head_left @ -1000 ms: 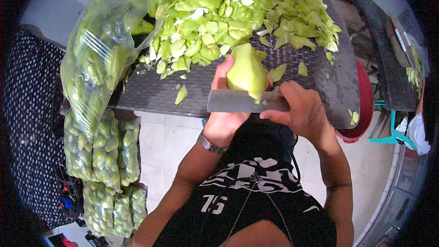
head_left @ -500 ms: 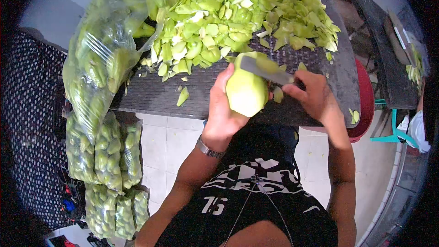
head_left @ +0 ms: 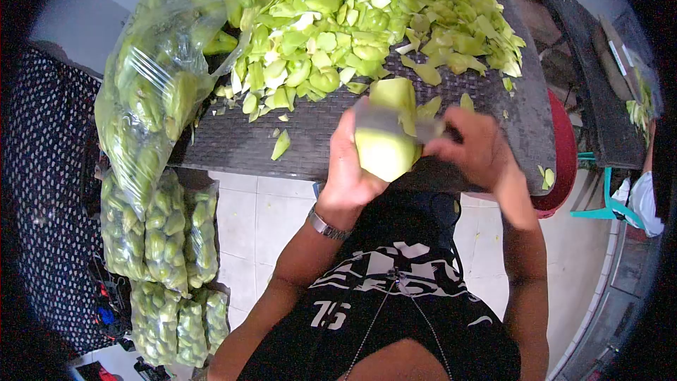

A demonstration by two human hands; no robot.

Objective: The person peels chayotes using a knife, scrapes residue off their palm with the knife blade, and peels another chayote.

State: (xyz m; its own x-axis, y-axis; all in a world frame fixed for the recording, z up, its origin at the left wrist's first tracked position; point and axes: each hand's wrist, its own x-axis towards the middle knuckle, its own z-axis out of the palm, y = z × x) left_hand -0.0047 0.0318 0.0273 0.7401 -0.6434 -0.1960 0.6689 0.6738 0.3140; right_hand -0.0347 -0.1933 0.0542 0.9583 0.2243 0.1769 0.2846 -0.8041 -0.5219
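Note:
A pale green peeled chayote is held up by my left hand, its fingers wrapped around the left side and underneath. My right hand is closed on the handle of a knife. The blade, smeared by motion, lies across the middle of the chayote. A strip of peel shows just right of the fruit, beside the blade. Beyond both hands, a large heap of green peelings covers the far part of the dark woven table.
A big clear plastic bag of chayotes leans over the table's left edge. Several packed bags of chayotes are stacked below on the left. A red stool stands at the right, with a teal stool farther out.
The knife has moved down from the top of the chayote to its middle. My right hand has shifted slightly down and left, and the chayote is turned a little.

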